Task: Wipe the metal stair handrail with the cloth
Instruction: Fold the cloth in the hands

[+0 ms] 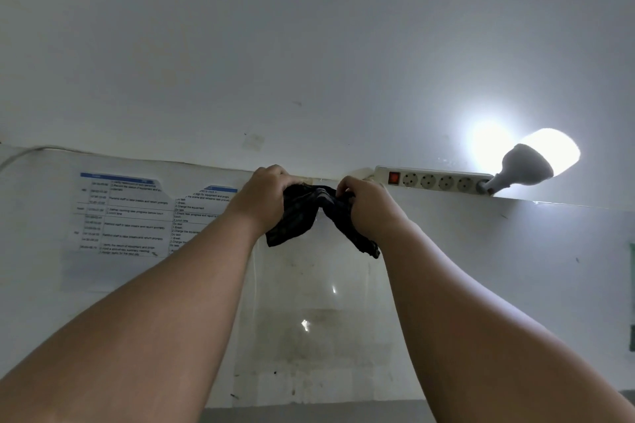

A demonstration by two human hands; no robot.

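Dark cloth (299, 216) is bunched btwn your two hands, held up in front of the wall (309, 45), its ends hanging below each. Your L hand (264, 194) grips one part w/ fingers curled round it; your R hand (367, 206) pinches the other. Just right of that hand: power strip (433, 180) w/ lit bulb (529, 165) plugged in. Printed sheets (130, 213) sit left.

Dark woven cloth (302, 213), glossy white plastic power strip (434, 180), matt painted wall (309, 45), paper sheets (127, 213).

Two hands (264, 196) (367, 206), one cloth (298, 218), one bulb (529, 165)
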